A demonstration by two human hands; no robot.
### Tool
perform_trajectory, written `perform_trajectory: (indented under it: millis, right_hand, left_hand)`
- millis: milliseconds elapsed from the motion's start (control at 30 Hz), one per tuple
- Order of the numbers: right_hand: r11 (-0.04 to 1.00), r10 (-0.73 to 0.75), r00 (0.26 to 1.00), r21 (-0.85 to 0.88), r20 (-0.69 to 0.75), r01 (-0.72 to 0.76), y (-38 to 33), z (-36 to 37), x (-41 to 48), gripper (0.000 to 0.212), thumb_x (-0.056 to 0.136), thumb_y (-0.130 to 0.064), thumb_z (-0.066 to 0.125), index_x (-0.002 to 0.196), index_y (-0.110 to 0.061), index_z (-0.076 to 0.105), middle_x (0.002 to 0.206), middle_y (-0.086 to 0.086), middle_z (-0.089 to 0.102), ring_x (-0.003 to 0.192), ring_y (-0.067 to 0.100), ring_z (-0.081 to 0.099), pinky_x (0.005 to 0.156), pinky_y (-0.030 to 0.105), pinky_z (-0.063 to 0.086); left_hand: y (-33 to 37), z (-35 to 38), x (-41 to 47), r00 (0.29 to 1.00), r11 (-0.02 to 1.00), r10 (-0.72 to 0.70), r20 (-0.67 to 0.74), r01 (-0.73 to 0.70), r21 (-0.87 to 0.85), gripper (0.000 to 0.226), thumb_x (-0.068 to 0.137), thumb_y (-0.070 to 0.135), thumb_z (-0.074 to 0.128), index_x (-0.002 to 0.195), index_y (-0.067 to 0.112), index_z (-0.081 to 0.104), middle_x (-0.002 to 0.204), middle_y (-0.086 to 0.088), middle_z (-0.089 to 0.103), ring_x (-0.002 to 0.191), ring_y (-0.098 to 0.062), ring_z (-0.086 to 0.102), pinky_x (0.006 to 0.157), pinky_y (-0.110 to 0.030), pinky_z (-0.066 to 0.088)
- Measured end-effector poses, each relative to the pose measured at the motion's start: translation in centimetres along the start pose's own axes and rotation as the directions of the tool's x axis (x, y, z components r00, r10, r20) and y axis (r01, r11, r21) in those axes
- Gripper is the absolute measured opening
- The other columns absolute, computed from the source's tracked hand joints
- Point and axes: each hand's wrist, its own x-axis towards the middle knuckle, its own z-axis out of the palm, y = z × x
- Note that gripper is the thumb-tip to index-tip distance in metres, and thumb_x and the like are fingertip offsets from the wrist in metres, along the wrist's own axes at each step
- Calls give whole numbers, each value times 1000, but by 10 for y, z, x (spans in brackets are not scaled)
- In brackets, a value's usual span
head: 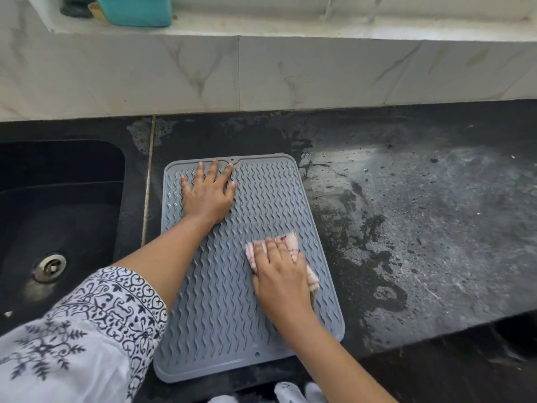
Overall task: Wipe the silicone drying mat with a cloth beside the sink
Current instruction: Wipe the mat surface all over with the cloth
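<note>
Fingers [214, 170] of the left hand [207, 199] lie straight and fanned apart, released and gripping nothing, palm flat on the far left part of the grey silicone drying mat [261, 193]; the fingertips reach almost to the mat's far rim; the left forearm runs diagonally up from a white sleeve [101, 315] printed with dark floral patterns. Over on the right hand [279, 274], the fingers lie close together and nearly straight, pressing down on a crumpled pale pink cloth [290, 242] rather than clenching it; the cloth shows beyond the fingertips and along the outer edge of the palm; whether the thumb pinches it I cannot tell. That hand sits on the mat's right half, near its right edge, with the wrist angled in from the lower right.

Ribbed with wavy ridges, the mat lies flat on the black stone surface [406, 228], its near edge at the front edge of the surface; just to its left is the black sink [58, 216] with a metal drain [49, 267]; the surface to the right is streaked and wet-looking; marbled wall tiles [261, 74] stand behind, and a teal container [136, 10] sits on the ledge above them.
</note>
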Motion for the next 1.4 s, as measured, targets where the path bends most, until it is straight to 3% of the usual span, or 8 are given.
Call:
perform_trajectory:
  millis: [133, 233, 300, 467, 833, 1033, 1200, 1400]
  right_hand:
    - [994, -13, 993, 106, 116, 1, 5, -18, -13, 42, 92, -26, 41, 133, -18, 43, 134, 5, 51, 124, 25, 45, 91, 46, 37]
    - [951, 27, 1000, 307, -10, -22, 8, -32, 18, 27, 91, -26, 42, 117, -23, 51, 108, -3, 59, 95, 17, 55, 81, 38, 43]
    - [946, 79, 992, 322, -98, -44, 8, -26, 40, 35, 93, -28, 41, 127, -24, 46, 125, 0, 55, 110, 19, 51, 92, 43, 41]
    - [988, 98, 995, 119, -27, -94, 0, 7, 59, 54, 90, -33, 43, 142, -26, 30, 152, -1, 27, 140, 18, 19, 106, 59, 18]
    - [998, 46, 999, -33, -2, -46, -8, 5, -49, 48, 91, -25, 46, 138, -20, 37, 144, 3, 41, 133, 21, 33, 100, 47, 30]
    - [934, 93, 995, 342, 44, -103, 1, -28, -26, 23, 89, -26, 49, 109, -24, 61, 92, -1, 64, 80, 18, 59, 72, 38, 50]
    - [976, 158, 987, 155, -25, -152, -14, 2, 33, 50, 94, -40, 37, 142, -28, 30, 149, -2, 33, 135, 17, 29, 105, 55, 26]
    - [989, 120, 990, 98, -69, -113, -11, 11, 2, 49, 91, -27, 45, 139, -20, 35, 146, 4, 38, 134, 20, 31, 102, 52, 27]
  left_hand:
    - [-2, -7, 1, 996, 999, 19, 87, -16, -28, 55, 93, 58, 18, 146, 46, 8, 159, 7, 0, 145, -22, -6, 109, -56, -9]
    - [-6, -19, 1, 976, 993, 81, 202, -62, -99, 56, 94, 58, 26, 146, 45, 10, 158, 4, -5, 144, -24, -11, 108, -56, -13]
    - [-10, -25, -15, 969, 988, 135, 206, -116, -101, 58, 93, 55, 32, 146, 43, 13, 159, 1, -3, 144, -24, -9, 107, -53, -17]
    - [-10, -15, -91, 973, 997, 75, 219, -70, -32, 60, 93, 59, 27, 145, 47, 1, 156, 4, -14, 142, -23, -18, 101, -52, -21]
    - [-9, -6, -116, 994, 999, 51, 101, -49, -23, 58, 92, 63, 13, 146, 46, -1, 158, 4, -9, 143, -24, -16, 106, -57, -15]
    - [-8, -5, -118, 997, 999, 52, 63, -50, -20, 58, 93, 61, 14, 147, 45, 2, 158, 3, -7, 144, -24, -13, 107, -57, -15]
    - [-6, -6, -119, 998, 999, 42, 45, -42, -9, 57, 93, 59, 15, 147, 44, 4, 159, 3, -4, 144, -24, -9, 108, -58, -12]
    - [-6, -7, -120, 998, 999, 46, 49, -46, -8, 57, 94, 59, 16, 147, 44, 3, 159, 3, -4, 144, -24, -9, 108, -58, -10]
